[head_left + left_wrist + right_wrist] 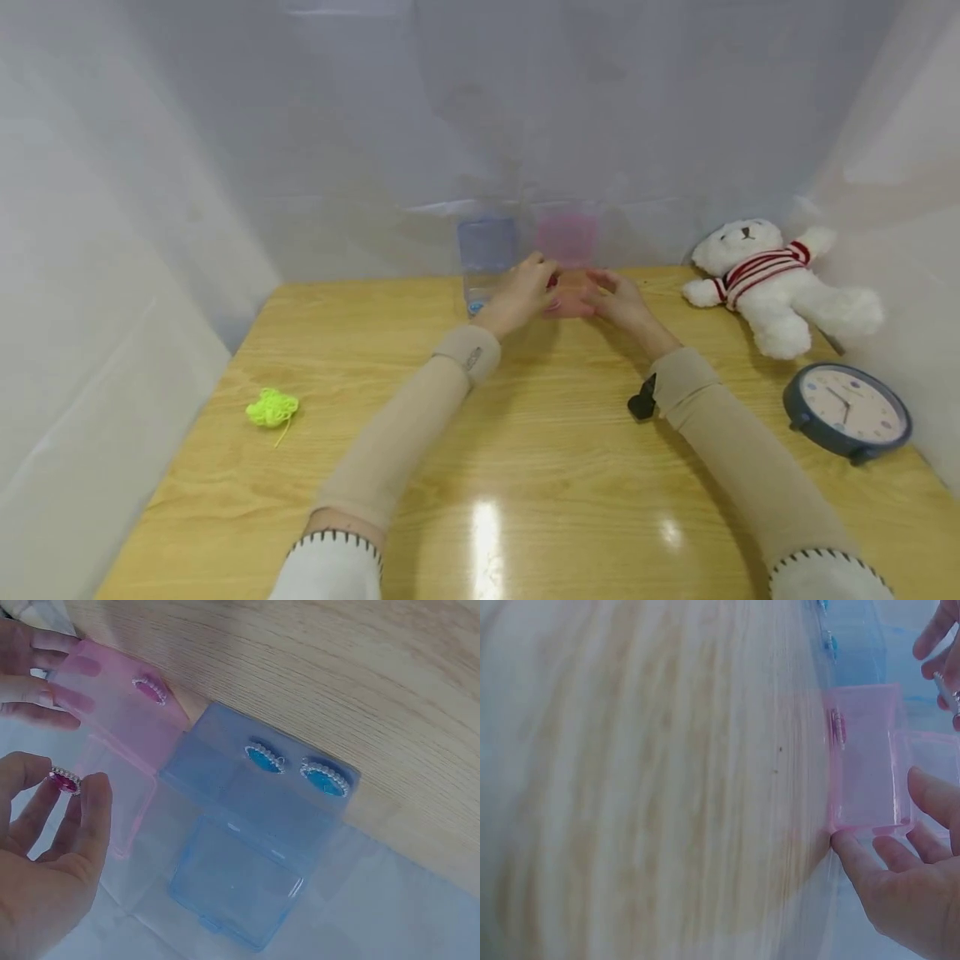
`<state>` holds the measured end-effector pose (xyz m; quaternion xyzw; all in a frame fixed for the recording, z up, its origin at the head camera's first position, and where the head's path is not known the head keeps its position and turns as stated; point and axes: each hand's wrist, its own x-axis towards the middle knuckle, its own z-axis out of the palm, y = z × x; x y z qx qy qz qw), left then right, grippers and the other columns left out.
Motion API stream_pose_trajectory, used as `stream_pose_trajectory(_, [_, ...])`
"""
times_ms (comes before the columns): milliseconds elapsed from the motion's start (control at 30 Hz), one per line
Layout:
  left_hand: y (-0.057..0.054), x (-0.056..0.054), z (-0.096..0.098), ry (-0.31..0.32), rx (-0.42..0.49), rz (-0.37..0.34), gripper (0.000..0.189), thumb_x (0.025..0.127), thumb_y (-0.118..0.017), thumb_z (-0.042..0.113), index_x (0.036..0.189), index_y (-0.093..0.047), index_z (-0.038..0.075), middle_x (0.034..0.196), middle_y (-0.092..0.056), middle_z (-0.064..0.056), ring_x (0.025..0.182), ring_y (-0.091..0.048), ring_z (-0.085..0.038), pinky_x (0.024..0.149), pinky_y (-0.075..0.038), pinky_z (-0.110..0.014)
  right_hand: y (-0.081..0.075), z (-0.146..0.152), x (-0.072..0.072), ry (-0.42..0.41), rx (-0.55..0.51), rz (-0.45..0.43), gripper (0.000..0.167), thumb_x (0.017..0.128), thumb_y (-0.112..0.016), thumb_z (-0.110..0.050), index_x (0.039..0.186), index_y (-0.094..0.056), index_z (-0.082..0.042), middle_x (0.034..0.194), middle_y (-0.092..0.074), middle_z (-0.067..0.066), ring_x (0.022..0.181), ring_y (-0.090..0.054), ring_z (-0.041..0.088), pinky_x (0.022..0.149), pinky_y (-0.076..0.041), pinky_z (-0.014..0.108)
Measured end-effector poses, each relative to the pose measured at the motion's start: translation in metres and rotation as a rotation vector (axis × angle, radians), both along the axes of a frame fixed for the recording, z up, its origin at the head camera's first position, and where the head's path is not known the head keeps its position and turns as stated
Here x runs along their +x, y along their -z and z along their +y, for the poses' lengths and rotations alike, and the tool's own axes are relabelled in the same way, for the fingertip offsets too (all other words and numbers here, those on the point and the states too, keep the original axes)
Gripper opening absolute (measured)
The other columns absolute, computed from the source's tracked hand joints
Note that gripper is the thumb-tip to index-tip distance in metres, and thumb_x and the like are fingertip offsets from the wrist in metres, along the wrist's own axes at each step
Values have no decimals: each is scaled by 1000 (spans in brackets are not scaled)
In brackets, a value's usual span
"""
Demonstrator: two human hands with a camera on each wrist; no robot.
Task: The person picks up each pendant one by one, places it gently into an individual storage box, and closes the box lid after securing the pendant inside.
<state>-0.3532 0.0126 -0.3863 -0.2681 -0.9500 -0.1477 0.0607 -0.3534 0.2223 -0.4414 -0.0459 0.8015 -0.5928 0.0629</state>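
My left hand [52, 855] pinches an oval pink gem ornament [65, 781] with a beaded silvery rim between thumb and fingertips, above the open pink plastic box [124, 705]. A second pink gem ornament [150, 690] lies inside that box. My right hand [915, 877] holds the pink box's right end, thumb and fingers at its edges. Directly left of it stands an open blue plastic box [217, 750] holding two blue gem ornaments, one blue ornament [266, 757] beside another blue ornament [325, 778]. Both lids are raised against the back sheet.
A white teddy bear [780, 287] in a striped sweater lies at the back right, with a round dark blue clock [851, 408] in front of it. Neon yellow yarn [272, 408] lies on the wooden table [525, 500] at left. White sheeting [360, 150] borders the back and sides.
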Motion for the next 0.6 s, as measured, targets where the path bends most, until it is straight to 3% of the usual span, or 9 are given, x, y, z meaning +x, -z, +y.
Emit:
stream_pose_trajectory(233, [3,-7,9,-11,-10,-12,31,102,-70,21,132,-69,11,121,-64,-8,110,-66,-24,96,-60,-36,-1,-1,1,6,35,42,60,107,-57,-9,161,-34,3,171,-33,23,161,-30,35,115,-52,38])
stream_pose_trajectory(467, [11,-15,19,-21,-44,9,28,103,-67,15,130,-71,11,122,-65,-9,110,-68,-26,96,-61,-37,-1,-1,4,7,64,54,58,107,-57,-8,161,-36,3,170,-34,23,161,-29,38,122,-47,51])
stream_pose_trajectory(600, [12,-17,25,-20,-54,12,28,104,-63,13,131,-72,11,122,-67,-10,112,-68,-27,99,-61,-37,0,-1,3,0,27,37,60,107,-57,-9,162,-35,1,171,-32,22,160,-30,38,120,-46,57])
